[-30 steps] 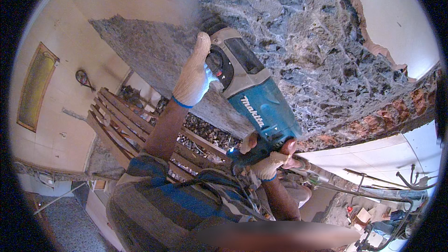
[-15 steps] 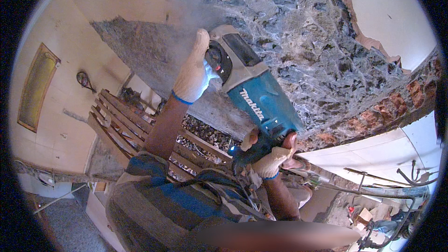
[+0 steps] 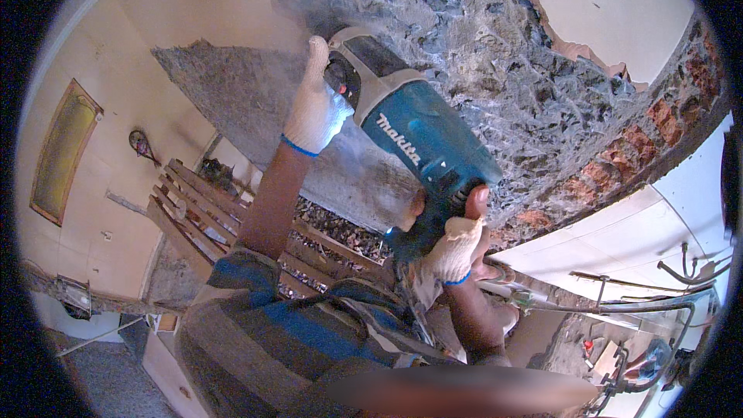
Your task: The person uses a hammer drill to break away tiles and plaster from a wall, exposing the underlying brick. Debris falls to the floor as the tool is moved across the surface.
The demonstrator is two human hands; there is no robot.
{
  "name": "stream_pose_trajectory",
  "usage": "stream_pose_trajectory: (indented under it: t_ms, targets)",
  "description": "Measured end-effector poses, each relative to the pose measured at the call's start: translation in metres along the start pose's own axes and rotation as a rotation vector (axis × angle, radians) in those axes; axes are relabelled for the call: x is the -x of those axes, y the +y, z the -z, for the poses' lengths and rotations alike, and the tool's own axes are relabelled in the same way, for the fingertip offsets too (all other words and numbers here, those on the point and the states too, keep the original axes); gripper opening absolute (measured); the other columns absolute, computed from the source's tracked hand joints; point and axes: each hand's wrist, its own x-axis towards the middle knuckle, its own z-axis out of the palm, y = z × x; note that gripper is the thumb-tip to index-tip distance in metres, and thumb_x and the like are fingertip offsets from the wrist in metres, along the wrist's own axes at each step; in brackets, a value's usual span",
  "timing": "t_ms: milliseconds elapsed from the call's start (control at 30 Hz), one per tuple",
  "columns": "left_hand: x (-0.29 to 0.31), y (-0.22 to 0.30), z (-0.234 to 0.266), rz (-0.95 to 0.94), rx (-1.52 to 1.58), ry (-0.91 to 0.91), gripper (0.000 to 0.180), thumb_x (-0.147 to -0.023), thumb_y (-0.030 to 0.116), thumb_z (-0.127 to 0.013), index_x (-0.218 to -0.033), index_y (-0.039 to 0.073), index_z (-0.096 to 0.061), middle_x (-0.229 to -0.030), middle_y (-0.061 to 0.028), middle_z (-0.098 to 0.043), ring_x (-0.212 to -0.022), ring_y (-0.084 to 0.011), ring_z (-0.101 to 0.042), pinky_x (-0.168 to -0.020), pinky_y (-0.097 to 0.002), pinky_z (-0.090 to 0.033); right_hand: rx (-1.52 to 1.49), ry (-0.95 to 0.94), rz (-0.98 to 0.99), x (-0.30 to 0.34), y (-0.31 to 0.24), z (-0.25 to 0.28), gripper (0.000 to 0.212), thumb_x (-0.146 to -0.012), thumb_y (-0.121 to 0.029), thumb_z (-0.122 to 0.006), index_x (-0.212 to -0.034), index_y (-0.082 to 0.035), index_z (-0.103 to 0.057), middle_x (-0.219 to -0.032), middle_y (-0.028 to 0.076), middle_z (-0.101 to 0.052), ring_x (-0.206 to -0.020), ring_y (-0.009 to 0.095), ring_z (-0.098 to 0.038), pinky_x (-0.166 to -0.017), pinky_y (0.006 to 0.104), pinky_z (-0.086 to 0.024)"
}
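Note:
A teal and grey rotary hammer (image 3: 437, 128) slants across the middle of the view, its front end up and to the left. My left hand (image 3: 316, 112), in a cream work glove with a blue cuff, is closed at its front end, where some fingers are hidden. My right hand (image 3: 457, 251), in a similar glove with bare fingertips, wraps round the dark rear handle. The tool's front meets the rough, chipped grey wall (image 3: 518, 70) amid dust; its bit is hidden.
Smooth plaster (image 3: 611, 0) borders the chipped area, with exposed red brick (image 3: 596, 174) along the right edge. Below my left arm are wooden slats (image 3: 309, 240) and loose rubble (image 3: 340, 228). Metal pipes (image 3: 650, 306) run at the lower right. A racket (image 3: 142, 145) hangs on the left wall.
The rotary hammer and both hands sit slightly higher and further left in the view. The wall has also shifted left and up in the picture. Both hands keep their hold.

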Motion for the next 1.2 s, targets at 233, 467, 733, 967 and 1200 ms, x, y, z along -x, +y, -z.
stream_pose_trajectory:
  t_ms: [233, 467, 733, 967, 1200]
  targets:
    - [-0.014, -0.006, -0.001, -0.006, 0.074, 0.1, 0.064, -0.102, 0.067, -0.057, -0.125, 0.009, -0.068, -0.113, -0.0042, -0.072, -0.104, -0.0181, -0.068, -0.092, -0.0345, -0.055, 0.052, -0.032, -0.007, -0.015, -0.017, 0.004, 0.07, -0.1, -0.07, -0.055, -0.108, -0.001, -0.065, -0.077, 0.015, -0.069, -0.062, 0.03, -0.066, -0.057, 0.0415, -0.055]
    - [-0.013, 0.009, -0.006, -0.002, 0.111, 0.026, 0.066, -0.102, 0.069, -0.054, -0.127, 0.01, -0.068, -0.109, -0.0037, -0.074, -0.098, -0.0185, -0.071, -0.083, -0.0346, -0.06, 0.132, 0.005, -0.072, -0.016, -0.035, -0.019, 0.08, -0.095, -0.08, -0.052, -0.101, -0.002, -0.064, -0.075, 0.013, -0.065, -0.062, 0.026, -0.065, -0.059, 0.038, -0.056]
    - [-0.023, 0.008, 0.008, -0.028, 0.121, 0.034, 0.068, -0.105, 0.065, -0.052, -0.141, 0.007, -0.061, -0.133, -0.0116, -0.07, -0.121, -0.0264, -0.068, -0.106, -0.0428, -0.055, 0.212, -0.039, -0.009, -0.016, -0.036, -0.031, 0.077, -0.098, -0.078, -0.052, -0.111, -0.002, -0.063, -0.077, 0.012, -0.065, -0.064, 0.025, -0.066, -0.058, 0.0376, -0.055]
    - [-0.022, 0.006, 0.01, -0.051, 0.187, 0.071, 0.063, -0.103, 0.068, -0.054, -0.128, 0.012, -0.069, -0.111, -0.0015, -0.074, -0.095, -0.0142, -0.068, -0.085, -0.0345, -0.059, 0.401, 0.085, 0.104, -0.009, -0.025, -0.037, 0.077, -0.098, -0.078, -0.051, -0.111, -0.003, -0.062, -0.077, 0.013, -0.066, -0.062, 0.025, -0.065, -0.058, 0.0374, -0.055]
    - [-0.027, 0.005, 0.024, -0.034, 0.111, 0.025, 0.056, -0.101, 0.07, -0.057, -0.111, 0.017, -0.072, -0.083, 0.0062, -0.069, -0.062, -0.0088, -0.061, -0.048, -0.0254, -0.049, 0.287, -0.02, 0.038, -0.012, -0.026, -0.036, 0.079, -0.098, -0.08, -0.048, -0.11, -0.003, -0.063, -0.077, 0.012, -0.066, -0.063, 0.025, -0.064, -0.058, 0.0369, -0.054]
